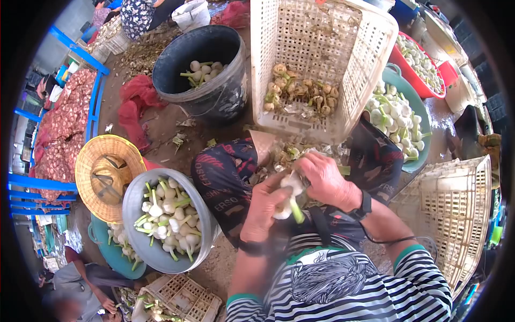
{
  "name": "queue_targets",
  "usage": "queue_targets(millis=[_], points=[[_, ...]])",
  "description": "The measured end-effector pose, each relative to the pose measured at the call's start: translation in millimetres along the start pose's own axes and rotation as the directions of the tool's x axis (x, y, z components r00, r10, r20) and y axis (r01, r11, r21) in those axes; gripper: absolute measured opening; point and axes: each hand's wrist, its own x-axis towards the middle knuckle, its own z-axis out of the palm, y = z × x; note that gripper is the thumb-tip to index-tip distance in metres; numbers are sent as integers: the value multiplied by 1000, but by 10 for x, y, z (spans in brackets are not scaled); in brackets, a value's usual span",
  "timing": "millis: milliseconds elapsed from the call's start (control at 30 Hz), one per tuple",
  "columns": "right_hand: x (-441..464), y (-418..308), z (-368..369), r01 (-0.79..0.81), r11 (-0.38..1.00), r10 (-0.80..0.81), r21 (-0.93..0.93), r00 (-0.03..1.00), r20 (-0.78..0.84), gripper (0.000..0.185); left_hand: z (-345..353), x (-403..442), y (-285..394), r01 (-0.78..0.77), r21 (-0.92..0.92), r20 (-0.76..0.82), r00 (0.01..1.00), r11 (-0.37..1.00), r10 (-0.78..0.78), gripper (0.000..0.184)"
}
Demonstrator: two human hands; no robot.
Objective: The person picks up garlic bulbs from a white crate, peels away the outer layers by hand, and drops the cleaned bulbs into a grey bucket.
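Note:
A white garlic bulb with a short green stem is between my two hands, above my lap. My left hand is closed around it from the side. The curled fingers of my right hand press on the bulb's upper side; their tips are partly hidden. Papery skins and scraps lie below my hands. Just ahead, a tilted cream plastic crate has several brownish, unpeeled garlic bulbs at its bottom. Left of my knees, a grey bucket is full of white garlic bulbs with green stems.
A black bucket with a few bulbs stands ahead left, near red netting. A straw hat lies beside the grey bucket. At right are a green tub, a red basin and another crate. Another person sits lower left.

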Motion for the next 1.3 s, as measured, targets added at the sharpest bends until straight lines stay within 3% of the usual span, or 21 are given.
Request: queue_targets(millis=[100, 200, 300, 333, 433, 467, 567, 600, 667, 733, 833, 867, 967, 1000, 1067, 1133, 1233, 1300], points=[[95, 200, 36, -45, 996, 47, 83, 999, -20, 27, 27, -55, 71, 48, 243, 127, 989, 969, -81, 51], [214, 286, 92, -180, 963, 199, 203, 977, -77, 28, 57, -75, 46, 52, 172, 140, 987, 984, -77, 54], [-105, 462, 512, -137, 954, 223, -266, 917, 331, 22, 44, -83, 9, 0, 13, 76, 997, 1000, -1, 45], [-216, 472, 503, -81, 962, 182, -259, 901, 393, 24, 11, -81, 30, 15, -51, 31, 999, 999, -14, 41], [-91, 381, 206, -331, 922, 283, 201, 930, 234, 28, -258, 54, -119, -89, -271, -7, 996, 959, 91, 31], [-61, 415, 163, -307, 900, 271, 308, 950, 154, 34, -244, 73, -127, -109, -293, -50, 994, 950, 98, 32], [-90, 362, 276, -346, 871, 235, 349, 917, 322, 41, -282, 157, -124, -46, -436, -11, 999, 899, 46, 36], [-182, 415, 440, -414, 875, 250, 252, 830, 498, 40, -298, 182, -128, 1, -495, 30, 999, 869, 16, 37], [-451, 601, 905, -484, 875, 284, 25, 555, 782, 39, -253, 190, -67, 18, -601, 93, 995, 799, 47, 37], [-804, 877, 1441, -360, 923, 246, -140, 268, 931, 40, -277, 152, -43, 46, -679, 133, 989, 732, 61, 37], [-433, 516, 993, -442, 897, 190, 3, 392, 900, 36, -288, 48, 7, -77, -589, 77, 986, 805, 151, 37], [-406, 551, 940, -533, 833, 198, 148, 537, 820, 34, -294, 11, 17, -159, -476, 2, 983, 865, 182, 41], [-261, 587, 741, -394, 918, 277, 31, 697, 662, 37, -242, 4, 4, -394, 13, -102, 914, 919, 393, 53], [-204, 519, 592, -375, 917, 244, 140, 800, 548, 38, -223, -41, 36, -383, 106, -99, 914, 917, 393, 66], [-94, 316, 256, -286, 897, 200, 336, 943, 268, 40, -152, -98, 85, -351, 298, -80, 918, 888, 389, 69], [6, 43, 40, -173, 935, 120, 309, 975, 185, 40, -75, -123, 119, -323, 521, -54, 912, 790, 408, 71], [8, -184, 80, -19, 984, -3, 179, 992, 126, 38, -112, -96, 38, -281, 660, -68, 901, 696, 428, 69], [-19, -278, 134, 11, 997, -18, 78, 995, 99, 38, -102, -116, 27, -262, 575, -132, 905, 775, 403, 67]])
